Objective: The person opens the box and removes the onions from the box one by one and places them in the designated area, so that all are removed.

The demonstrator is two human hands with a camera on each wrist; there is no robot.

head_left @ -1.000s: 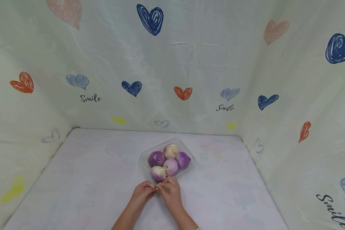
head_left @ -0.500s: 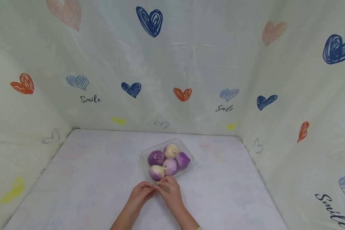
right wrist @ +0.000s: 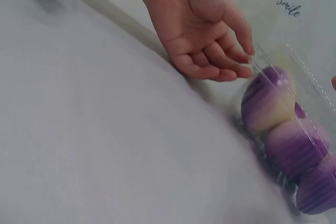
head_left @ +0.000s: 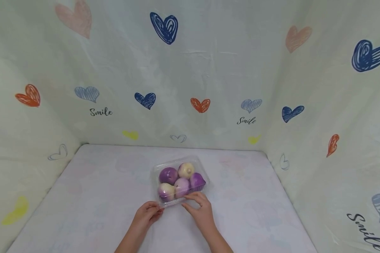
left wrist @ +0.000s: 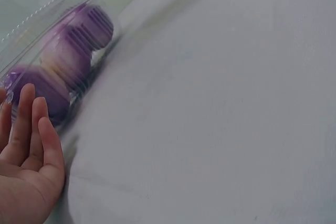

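Since half a second back, the right hand (head_left: 202, 209) has slid off the corner it shared with the left hand (head_left: 147, 213), and the clear plastic box (head_left: 174, 202) between them has turned a little, its near side squarer to the person.

Beyond the grip rises the heart-printed cloth (head_left: 223, 77), filling the back and both sides; under it spreads the pale table (head_left: 114, 200). Both forearms (head_left: 129, 232) reach in from the near edge, converging on the box, which lies just ahead of the left hand's pinch and stretches away to its right.

That left hand has thumb and forefinger clamped on the box's near-left corner — its palm turned inward, the other fingers loosely bent beneath. At the near rim, to the right of that pinch, the right hand bends in at the wrist, thumb and forefinger standing apart; whether the tips touch plastic, I can't tell. Five purple-and-cream bulbs (head_left: 182, 186) sit inside the box, just past both hands' fingertips.
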